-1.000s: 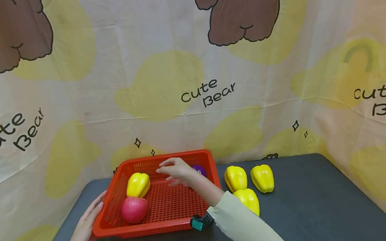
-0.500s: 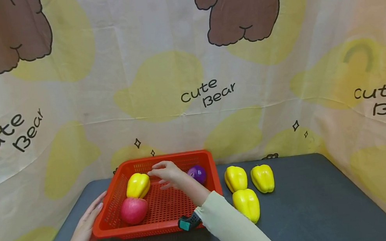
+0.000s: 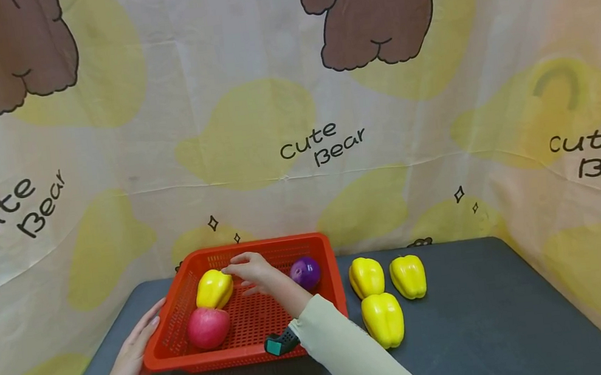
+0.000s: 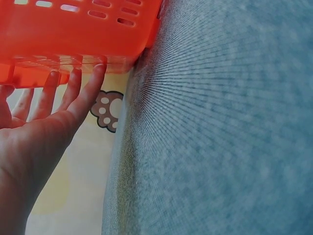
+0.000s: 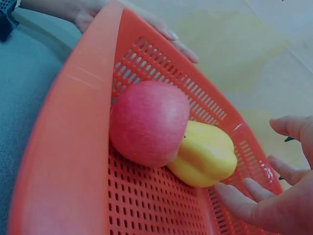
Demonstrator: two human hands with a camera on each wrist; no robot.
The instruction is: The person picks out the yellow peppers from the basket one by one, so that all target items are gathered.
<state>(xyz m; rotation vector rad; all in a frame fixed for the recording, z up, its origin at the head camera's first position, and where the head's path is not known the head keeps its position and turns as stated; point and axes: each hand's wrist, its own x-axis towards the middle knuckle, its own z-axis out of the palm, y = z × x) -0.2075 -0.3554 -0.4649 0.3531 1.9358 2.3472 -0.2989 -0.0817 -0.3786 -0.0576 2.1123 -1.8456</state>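
Observation:
A red plastic basket (image 3: 209,361) with slotted walls stands on the dark table. My left hand (image 3: 133,355) rests against its left side; in the left wrist view the extended fingers (image 4: 88,90) reach the basket's outer wall. My right hand (image 3: 254,270) is over the inside of the basket, fingers spread and holding nothing. Its fingertips are right beside a yellow bell pepper (image 3: 214,289). A red apple (image 3: 208,328) lies against the pepper, on its near side. At the basket's right end sits a round, glossy purple thing (image 3: 305,272).
Outside the basket, to its right, several yellow bell peppers (image 3: 383,319) lie close together on the table (image 3: 490,314). A patterned cloth (image 3: 258,204) hangs behind the table. A black band with a teal patch (image 3: 274,345) is on my right wrist.
My right hand has moved left across the basket to the yellow bell pepper inside. The purple thing, mostly covered by the arm before, now shows. My left hand has stayed in place.

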